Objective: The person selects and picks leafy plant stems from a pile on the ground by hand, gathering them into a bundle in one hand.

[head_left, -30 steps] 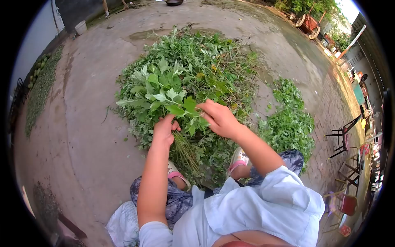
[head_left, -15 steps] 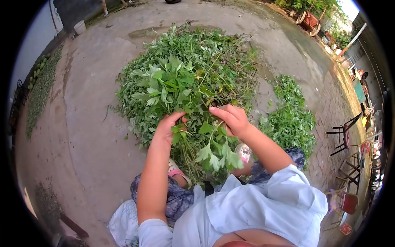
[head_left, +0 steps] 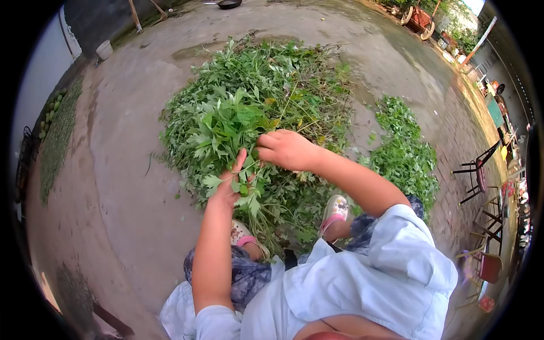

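My left hand (head_left: 228, 184) is wrapped round a bunch of leafy green stems (head_left: 226, 127), whose leaves fan out above it and whose stems hang below toward my feet. Close to its right, my right hand (head_left: 288, 150) has its fingers curled against the leaves at the bunch's edge; its fingertips are hidden, so what it pinches cannot be made out. Both hands are over a large heap of cut greenery (head_left: 317, 85) on the ground.
A smaller green pile (head_left: 405, 158) lies to the right of the heap. My shoes (head_left: 335, 212) stand at the heap's near edge. Chairs (head_left: 480, 170) are at the far right. A white bucket (head_left: 104, 50) and a dark pan (head_left: 229, 4) are farther off.
My right hand has moved up and left, closer to my left hand. The leafy sprig that hung below it half a second ago no longer shows there. My left hand still holds the bunch.
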`<state>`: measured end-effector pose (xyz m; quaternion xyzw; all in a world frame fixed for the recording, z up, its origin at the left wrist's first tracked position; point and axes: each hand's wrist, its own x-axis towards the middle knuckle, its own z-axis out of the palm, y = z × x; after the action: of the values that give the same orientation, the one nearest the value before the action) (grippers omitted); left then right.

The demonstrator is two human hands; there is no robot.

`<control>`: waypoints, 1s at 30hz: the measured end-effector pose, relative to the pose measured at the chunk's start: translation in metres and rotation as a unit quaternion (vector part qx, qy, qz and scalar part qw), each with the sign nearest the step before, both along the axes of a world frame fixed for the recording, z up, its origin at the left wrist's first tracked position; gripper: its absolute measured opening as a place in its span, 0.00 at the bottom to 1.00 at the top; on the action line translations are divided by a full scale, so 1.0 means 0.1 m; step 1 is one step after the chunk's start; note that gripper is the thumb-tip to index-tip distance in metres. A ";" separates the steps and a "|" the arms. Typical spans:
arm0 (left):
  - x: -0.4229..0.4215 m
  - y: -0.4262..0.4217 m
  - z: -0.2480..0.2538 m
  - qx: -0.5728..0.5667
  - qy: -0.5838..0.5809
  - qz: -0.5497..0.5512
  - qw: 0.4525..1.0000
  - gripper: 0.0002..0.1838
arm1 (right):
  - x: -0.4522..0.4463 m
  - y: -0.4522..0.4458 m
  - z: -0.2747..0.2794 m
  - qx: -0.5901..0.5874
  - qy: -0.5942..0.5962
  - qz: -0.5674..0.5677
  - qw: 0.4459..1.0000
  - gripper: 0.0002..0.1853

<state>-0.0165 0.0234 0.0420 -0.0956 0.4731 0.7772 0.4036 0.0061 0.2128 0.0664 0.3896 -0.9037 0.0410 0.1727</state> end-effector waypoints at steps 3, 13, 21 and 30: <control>0.17 0.07 0.05 0.025 0.146 -0.020 0.989 0.15 | -0.02 -0.02 -0.08 -0.011 0.066 0.013 0.998 0.09; 0.15 -0.07 0.04 -0.040 0.056 -0.046 0.997 0.18 | -0.26 0.81 -0.43 0.035 0.118 -0.188 0.974 0.08; 0.08 -0.11 -0.02 -0.069 0.078 -0.052 0.993 0.19 | -0.11 0.81 -0.15 -0.316 -0.017 -0.309 0.897 0.32; 0.14 -0.08 0.05 -0.065 0.068 -0.059 0.994 0.17 | -0.59 0.76 -0.38 -0.535 -0.175 -0.366 0.741 0.11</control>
<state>-0.0030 0.0149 0.0471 -0.0406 0.5534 0.7246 0.4087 -0.0530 0.2888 0.0282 -0.1422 -0.8206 0.5187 0.1930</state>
